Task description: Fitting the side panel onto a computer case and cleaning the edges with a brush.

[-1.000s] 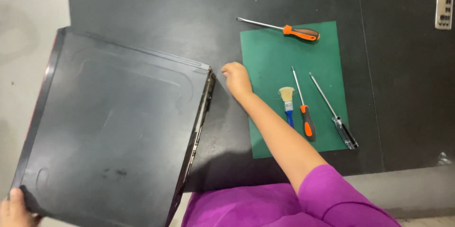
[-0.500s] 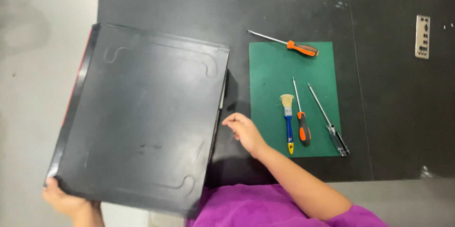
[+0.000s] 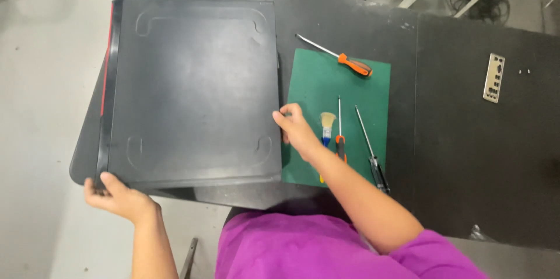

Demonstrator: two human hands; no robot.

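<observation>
The head camera looks down on a big, flat, dark grey computer case [image 3: 192, 89]. It lies on its side on the left part of a black table [image 3: 466, 156], and its near left corner sticks out past the table edge. A thin red strip runs down its left edge. The case is closed on top, so you cannot see what is inside it.

The left hand [image 3: 119, 197] holds the near left corner of the case, with the thumb on top and the fingers curled under. The right hand [image 3: 297, 130] rests on the right edge of the case, with the fingers bent and touching it. It is not wrapped around anything.

Just right of the case lies a green mat [image 3: 318, 78]. On the mat are a small brush [image 3: 327, 124] with a blue handle, a thin screwdriver [image 3: 339, 133] with an orange grip, a dark-handled screwdriver [image 3: 370, 151] and, farther back, an orange-handled screwdriver [image 3: 338, 56]. Far to the right lies a small silver metal plate [image 3: 493, 78] with holes.
</observation>
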